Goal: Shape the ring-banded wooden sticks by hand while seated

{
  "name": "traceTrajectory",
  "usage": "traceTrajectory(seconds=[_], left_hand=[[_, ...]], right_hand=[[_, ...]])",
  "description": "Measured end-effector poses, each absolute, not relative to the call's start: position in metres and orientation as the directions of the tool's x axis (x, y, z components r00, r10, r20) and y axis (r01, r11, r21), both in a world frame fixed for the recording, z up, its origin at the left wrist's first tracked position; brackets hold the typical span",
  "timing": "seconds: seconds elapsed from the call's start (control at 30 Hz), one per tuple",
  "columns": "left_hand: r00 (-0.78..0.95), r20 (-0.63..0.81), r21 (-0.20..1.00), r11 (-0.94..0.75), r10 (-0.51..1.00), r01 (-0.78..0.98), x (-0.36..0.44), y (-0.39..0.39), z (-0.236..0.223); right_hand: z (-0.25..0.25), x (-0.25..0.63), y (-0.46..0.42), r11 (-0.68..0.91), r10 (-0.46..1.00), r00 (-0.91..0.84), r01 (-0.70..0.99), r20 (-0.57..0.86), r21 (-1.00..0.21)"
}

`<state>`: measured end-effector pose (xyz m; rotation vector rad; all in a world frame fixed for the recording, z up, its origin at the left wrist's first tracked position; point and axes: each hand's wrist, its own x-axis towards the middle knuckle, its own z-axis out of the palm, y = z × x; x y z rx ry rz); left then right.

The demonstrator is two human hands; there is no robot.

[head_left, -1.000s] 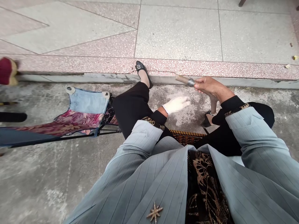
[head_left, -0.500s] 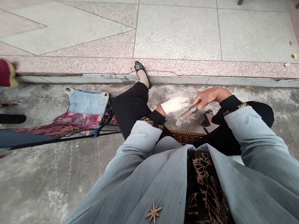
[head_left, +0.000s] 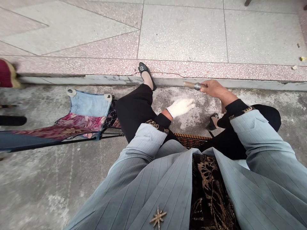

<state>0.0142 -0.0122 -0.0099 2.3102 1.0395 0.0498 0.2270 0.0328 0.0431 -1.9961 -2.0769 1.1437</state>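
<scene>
My right hand is closed round a short wooden-handled tool bound with silver wire. Its pale brown end points left, over the edge of the step; the part inside my fist is hidden. My left hand, in a white knitted glove, hovers lower and to the left, apart from the tool. The gloved fingers are bent and pressed together, and whatever may be in them cannot be seen. A whitish dusty patch marks the concrete beneath. Below my right wrist, a small brownish piece shows, too little to identify.
A woven wicker edge shows between my legs. On the left stands a folding chair with blue and floral cloth. A raised terrazzo step runs across in front, with my black shoe on it. Small scraps lie far right.
My right hand has raised the tool up and away from my gloved hand, turning it nearly level. My left hand has barely moved.
</scene>
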Motion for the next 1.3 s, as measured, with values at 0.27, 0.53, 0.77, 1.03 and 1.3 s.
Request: traceTrajectory(seconds=[0.27,0.53,0.77,1.03,1.3], left_hand=[[0.719,-0.217,0.416,-0.604,0.660,0.680,0.009,-0.010,-0.012],[0.706,-0.143,0.703,-0.431,0.694,0.565,0.001,-0.001,-0.013],[0.627,-0.108,0.850,-0.255,0.772,0.461,0.010,-0.005,-0.020],[0.718,-0.212,0.615,-0.481,0.663,0.625,0.016,-0.013,-0.014],[0.736,-0.268,0.399,-0.624,0.622,0.672,0.016,-0.017,-0.007]], right_hand=[[0.048,0.220,0.025,0.255,0.581,-0.320,0.945,-0.748,-0.206],[0.050,0.234,0.026,0.001,0.229,-0.733,0.659,-0.641,-0.752],[0.066,0.233,0.027,-0.292,0.832,-0.445,0.157,-0.332,-0.943],[0.043,0.226,0.032,-0.179,0.888,-0.126,0.792,-0.443,-0.584],[0.046,0.217,0.024,0.283,0.564,-0.282,0.949,-0.776,-0.139]])
